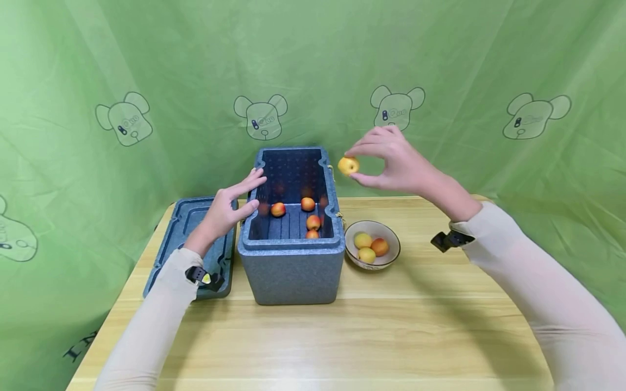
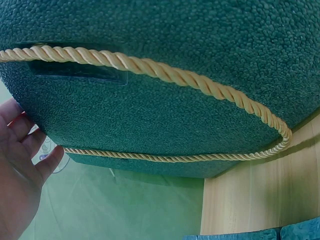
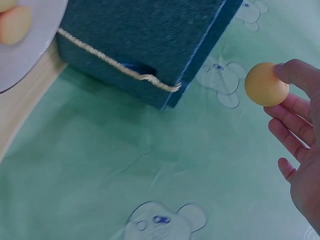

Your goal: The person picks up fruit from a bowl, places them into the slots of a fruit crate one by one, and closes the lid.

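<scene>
Four red-orange fruits (image 1: 313, 222) lie on the floor of the box (image 1: 295, 277), which stands toward the far edge of the bench (image 1: 415, 336), left of its middle. Its lid (image 1: 183, 222) is off, lying flat at the bench's far left corner. Three pale fruits (image 1: 367, 254), yellow to orange, sit in the bowl (image 1: 374, 228), just right of the box, and one yellow fruit (image 1: 349, 165) is in the air. I judge the work about half done: four fruits in the box, four outside it, the lid not on.

The right hand's grip (image 1: 391, 160) pinches the yellow fruit between thumb and fingertips, above the bench's far edge and just right of the box, higher than its rim. The right forearm (image 1: 499, 233) slants up and inward over the bench's right edge. The left hand's grip (image 1: 226, 209) holds nothing; its fingers spread by the box's left rim, thumb apart. Whether they press on it is hard to tell, as the left wrist view catches the hand only at its edge. The left forearm (image 1: 161, 304) crosses the lid.
</scene>
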The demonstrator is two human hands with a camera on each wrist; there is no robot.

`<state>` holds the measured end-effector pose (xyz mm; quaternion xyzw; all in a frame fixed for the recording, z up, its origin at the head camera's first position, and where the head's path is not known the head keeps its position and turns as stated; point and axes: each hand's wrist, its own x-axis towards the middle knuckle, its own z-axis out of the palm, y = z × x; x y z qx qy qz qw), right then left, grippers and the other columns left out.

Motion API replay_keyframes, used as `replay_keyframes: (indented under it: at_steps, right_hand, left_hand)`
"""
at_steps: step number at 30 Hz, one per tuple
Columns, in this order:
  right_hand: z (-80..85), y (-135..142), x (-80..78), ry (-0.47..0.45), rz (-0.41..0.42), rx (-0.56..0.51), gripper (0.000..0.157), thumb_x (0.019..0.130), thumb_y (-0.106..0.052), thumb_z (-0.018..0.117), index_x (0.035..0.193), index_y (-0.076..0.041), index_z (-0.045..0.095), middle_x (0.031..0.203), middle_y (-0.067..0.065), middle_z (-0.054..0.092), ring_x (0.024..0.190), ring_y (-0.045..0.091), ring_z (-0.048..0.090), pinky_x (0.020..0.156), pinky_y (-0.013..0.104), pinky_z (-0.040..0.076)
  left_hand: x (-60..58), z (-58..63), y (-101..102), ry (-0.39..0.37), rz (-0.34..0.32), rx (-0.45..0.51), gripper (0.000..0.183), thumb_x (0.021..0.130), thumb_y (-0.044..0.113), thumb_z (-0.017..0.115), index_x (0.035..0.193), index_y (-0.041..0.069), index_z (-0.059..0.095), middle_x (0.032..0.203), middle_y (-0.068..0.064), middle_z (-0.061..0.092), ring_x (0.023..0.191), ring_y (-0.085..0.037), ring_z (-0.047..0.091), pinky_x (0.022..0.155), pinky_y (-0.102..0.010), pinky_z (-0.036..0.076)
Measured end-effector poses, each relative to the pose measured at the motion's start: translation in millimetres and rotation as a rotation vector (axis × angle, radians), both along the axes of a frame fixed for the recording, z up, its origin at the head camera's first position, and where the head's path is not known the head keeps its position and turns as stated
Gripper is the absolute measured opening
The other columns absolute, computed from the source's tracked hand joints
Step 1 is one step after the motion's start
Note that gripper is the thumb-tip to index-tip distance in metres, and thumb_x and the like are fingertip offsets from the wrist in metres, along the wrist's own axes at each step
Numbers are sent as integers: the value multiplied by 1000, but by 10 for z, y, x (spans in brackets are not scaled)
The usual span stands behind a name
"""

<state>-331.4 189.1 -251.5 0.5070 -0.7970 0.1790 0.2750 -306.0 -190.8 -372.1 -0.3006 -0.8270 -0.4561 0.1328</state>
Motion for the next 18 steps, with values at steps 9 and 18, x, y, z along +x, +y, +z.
replay_keyframes:
  at_steps: [9, 18]
  right_hand:
    - [173, -353, 81, -2, 87, 26, 33, 78, -18, 85, 107, -4, 77, 104, 9, 77, 101, 25, 61, 95, 44, 36]
    - [224, -617, 126, -5, 138, 121, 32, 81, -19, 84, 109, -5, 78, 104, 9, 77, 101, 28, 60, 98, 49, 37]
  left_hand:
    - [0, 15, 11, 3, 0, -1, 54, 96, 19, 60, 150, 17, 53, 164, 0, 38, 157, -19, 25, 126, -58, 21]
    - [-16, 6, 25, 8, -2, -5, 54, 97, 21, 61, 150, 17, 54, 164, 0, 39, 157, -20, 26, 126, -58, 22]
